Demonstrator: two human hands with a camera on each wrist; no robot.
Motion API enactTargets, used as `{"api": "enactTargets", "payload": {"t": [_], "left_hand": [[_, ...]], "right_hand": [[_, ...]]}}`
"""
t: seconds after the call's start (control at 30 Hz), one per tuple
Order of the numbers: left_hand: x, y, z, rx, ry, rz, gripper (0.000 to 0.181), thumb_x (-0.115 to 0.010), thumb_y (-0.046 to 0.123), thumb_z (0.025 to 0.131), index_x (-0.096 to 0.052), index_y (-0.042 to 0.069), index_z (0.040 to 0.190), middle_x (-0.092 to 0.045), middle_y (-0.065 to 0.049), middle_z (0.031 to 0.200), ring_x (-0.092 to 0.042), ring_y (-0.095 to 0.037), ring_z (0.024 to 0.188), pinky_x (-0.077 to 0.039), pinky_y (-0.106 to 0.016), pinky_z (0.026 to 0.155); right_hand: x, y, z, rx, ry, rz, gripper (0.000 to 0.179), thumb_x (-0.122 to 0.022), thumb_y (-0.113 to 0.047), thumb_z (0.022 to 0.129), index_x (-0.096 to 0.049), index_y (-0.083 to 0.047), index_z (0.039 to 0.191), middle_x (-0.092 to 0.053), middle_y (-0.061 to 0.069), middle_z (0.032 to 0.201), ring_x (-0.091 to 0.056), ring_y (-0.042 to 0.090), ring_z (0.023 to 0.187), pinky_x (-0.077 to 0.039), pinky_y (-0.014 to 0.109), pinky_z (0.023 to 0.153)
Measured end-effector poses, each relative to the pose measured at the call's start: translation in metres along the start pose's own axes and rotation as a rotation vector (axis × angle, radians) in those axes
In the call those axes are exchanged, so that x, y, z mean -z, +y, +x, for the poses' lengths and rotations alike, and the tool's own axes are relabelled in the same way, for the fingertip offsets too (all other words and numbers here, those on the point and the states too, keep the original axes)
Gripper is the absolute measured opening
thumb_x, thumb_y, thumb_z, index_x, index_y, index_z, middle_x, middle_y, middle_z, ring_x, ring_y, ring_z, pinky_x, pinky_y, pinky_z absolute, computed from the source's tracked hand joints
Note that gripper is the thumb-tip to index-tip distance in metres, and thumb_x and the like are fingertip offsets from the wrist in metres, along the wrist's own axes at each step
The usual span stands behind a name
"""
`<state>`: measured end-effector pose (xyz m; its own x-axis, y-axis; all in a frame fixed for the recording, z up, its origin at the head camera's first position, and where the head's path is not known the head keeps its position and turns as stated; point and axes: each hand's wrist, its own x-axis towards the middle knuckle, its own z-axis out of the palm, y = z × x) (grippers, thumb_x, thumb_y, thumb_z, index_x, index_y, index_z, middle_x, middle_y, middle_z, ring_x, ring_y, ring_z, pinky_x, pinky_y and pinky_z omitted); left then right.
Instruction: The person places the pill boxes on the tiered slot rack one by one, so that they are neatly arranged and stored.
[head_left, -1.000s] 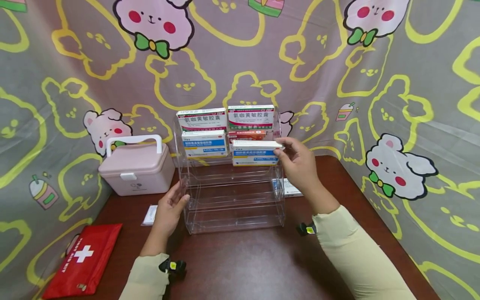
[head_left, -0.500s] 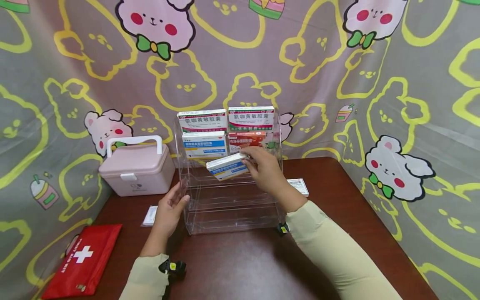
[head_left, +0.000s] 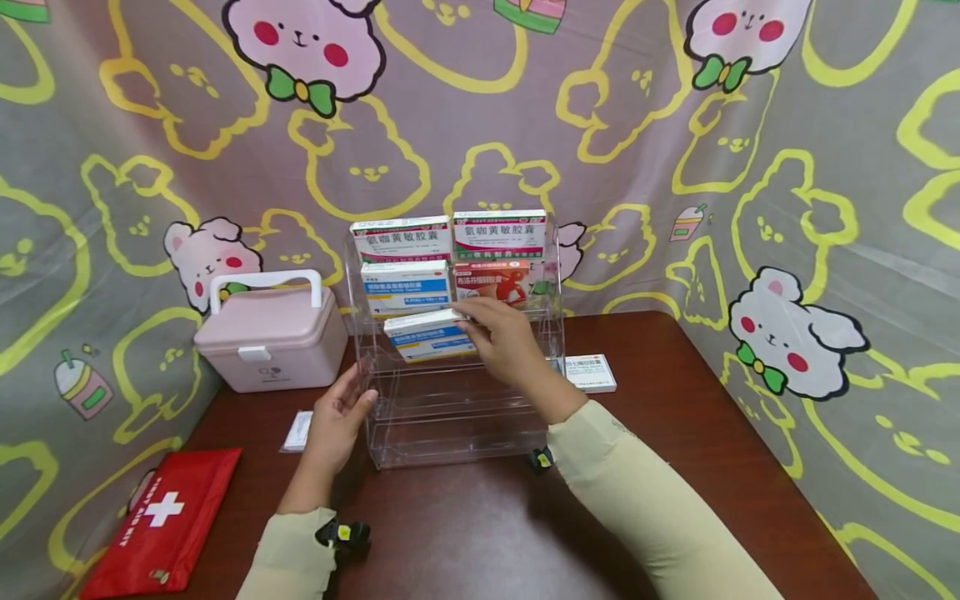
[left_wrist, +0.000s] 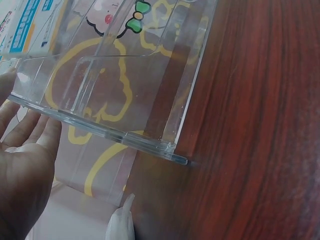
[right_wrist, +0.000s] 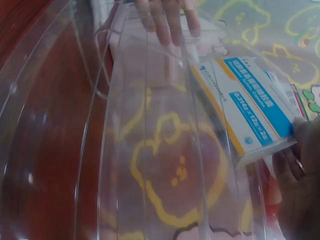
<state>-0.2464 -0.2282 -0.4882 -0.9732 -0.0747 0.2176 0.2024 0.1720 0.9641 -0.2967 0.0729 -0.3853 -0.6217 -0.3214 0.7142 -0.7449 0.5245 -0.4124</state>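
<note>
My right hand (head_left: 501,340) pinches a white, blue and yellow medicine box (head_left: 429,337) by its right end. The box is slightly tilted, in front of the third tier of a clear acrylic display rack (head_left: 457,454). In the right wrist view the same medicine box (right_wrist: 260,102) shows its printed front, the thumb and fingers at one end. At the rack's left side, my left hand (head_left: 335,421) holds the side panel. In the left wrist view, the left hand's fingers (left_wrist: 37,130) lie along the panel's edge, the thumb on its other side.
Two red-and-white boxes (head_left: 500,233) fill the rack's top tier. Below stand a blue-and-white box (head_left: 405,287) and an orange-red box (head_left: 491,282). A white box (head_left: 591,372) lies at right. A pink case (head_left: 270,337), a small white packet (head_left: 297,432) and a red first-aid pouch (head_left: 168,521) are at left.
My right hand has carried the medicine box left and down from the second tier's right side to the third tier's left. The left hand has stayed at the rack's side.
</note>
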Motion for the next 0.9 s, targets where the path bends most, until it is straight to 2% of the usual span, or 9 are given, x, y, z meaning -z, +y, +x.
{"api": "enactTargets", "payload": {"t": [0.17,0.33,0.47,0.57,0.7,0.9], "left_hand": [[-0.001,-0.003,0.002,-0.021,-0.003,-0.022,0.062,-0.065,0.002,0.108,-0.043,0.002,0.166,-0.048,-0.020,0.168,-0.046,-0.029,0.156,-0.046,-0.006,0.109],[-0.002,0.000,0.001,-0.015,0.006,-0.008,0.062,-0.067,0.004,0.108,-0.044,0.004,0.166,-0.049,-0.020,0.167,-0.044,-0.036,0.157,-0.046,-0.005,0.108],[-0.003,0.001,0.001,-0.024,0.012,0.000,0.062,-0.067,0.004,0.107,-0.045,0.003,0.166,-0.049,-0.022,0.167,-0.045,-0.036,0.157,-0.045,-0.005,0.108],[-0.002,0.001,0.001,-0.024,0.008,0.005,0.063,-0.067,0.004,0.108,-0.044,0.004,0.166,-0.049,-0.019,0.168,-0.044,-0.033,0.158,-0.044,-0.005,0.110],[-0.001,0.001,0.000,-0.017,-0.002,0.007,0.063,-0.067,0.007,0.108,-0.044,0.008,0.167,-0.049,-0.014,0.168,-0.043,-0.031,0.159,-0.044,-0.006,0.110],[-0.001,0.002,0.000,-0.002,-0.007,0.011,0.063,-0.068,0.009,0.109,-0.044,0.010,0.167,-0.049,-0.012,0.169,-0.043,-0.030,0.159,-0.044,-0.005,0.110]], "right_hand": [[-0.010,-0.003,0.004,-0.057,-0.021,0.043,0.030,-0.074,-0.018,0.106,-0.077,-0.008,0.134,-0.077,0.010,0.133,-0.074,0.027,0.123,-0.057,0.046,0.115],[-0.021,-0.003,0.003,-0.129,0.001,0.104,0.028,-0.076,-0.019,0.104,-0.078,-0.008,0.130,-0.079,0.009,0.127,-0.075,0.026,0.117,-0.063,0.047,0.101],[-0.030,-0.001,0.001,-0.169,0.016,0.137,0.027,-0.079,-0.018,0.102,-0.079,-0.008,0.127,-0.081,0.010,0.123,-0.077,0.025,0.111,-0.065,0.045,0.094],[-0.034,-0.001,0.000,-0.171,0.028,0.154,0.027,-0.080,-0.017,0.101,-0.080,-0.007,0.125,-0.081,0.010,0.121,-0.078,0.024,0.107,-0.066,0.042,0.090],[-0.036,-0.002,-0.001,-0.172,0.040,0.149,0.027,-0.081,-0.018,0.100,-0.080,-0.007,0.125,-0.081,0.010,0.121,-0.078,0.023,0.107,-0.067,0.040,0.089],[-0.037,-0.001,-0.001,-0.180,0.028,0.126,0.028,-0.081,-0.018,0.100,-0.080,-0.008,0.126,-0.081,0.010,0.124,-0.078,0.024,0.111,-0.066,0.041,0.092]]}}
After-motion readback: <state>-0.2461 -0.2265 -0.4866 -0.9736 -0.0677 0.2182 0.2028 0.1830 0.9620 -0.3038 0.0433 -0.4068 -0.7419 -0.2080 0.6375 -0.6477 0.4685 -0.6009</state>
